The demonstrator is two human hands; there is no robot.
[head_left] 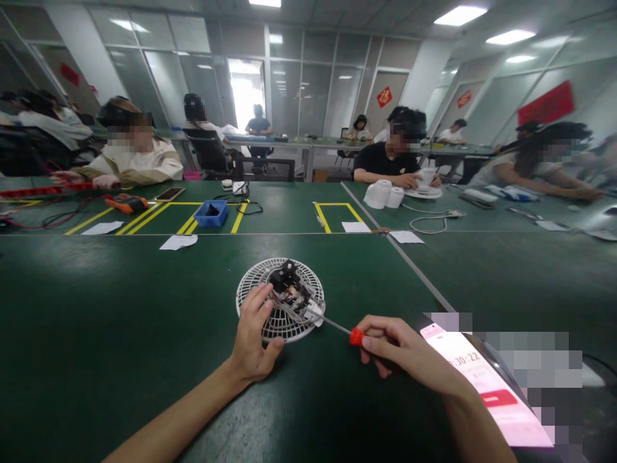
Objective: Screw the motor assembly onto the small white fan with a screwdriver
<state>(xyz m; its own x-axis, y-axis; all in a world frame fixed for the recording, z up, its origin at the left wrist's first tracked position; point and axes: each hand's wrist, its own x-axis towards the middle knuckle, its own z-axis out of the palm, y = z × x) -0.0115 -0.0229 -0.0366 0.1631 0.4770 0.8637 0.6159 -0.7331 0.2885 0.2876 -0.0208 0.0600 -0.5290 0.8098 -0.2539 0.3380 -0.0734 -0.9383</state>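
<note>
A round white slatted fan grille (248, 278) lies on the green table in front of me, with a black motor assembly (285, 275) and a tangle of wires on top. My left hand (255, 334) rests at the grille's near left side, fingers spread and touching it near the motor. In my right hand (390, 344) is a screwdriver (357, 336), gripped by its red handle. Its thin metal shaft points left, and the tip reaches the right side of the assembly, by a small white part (314, 314). Exactly what the tip touches is too small to tell.
A lit phone (482, 386) showing a timer lies at my right. Across the table are a blue bin (211, 213), an orange multimeter (126, 203), paper slips (178, 242) and white cylindrical parts (380, 194). A co-worker opposite handles another white base (424, 191).
</note>
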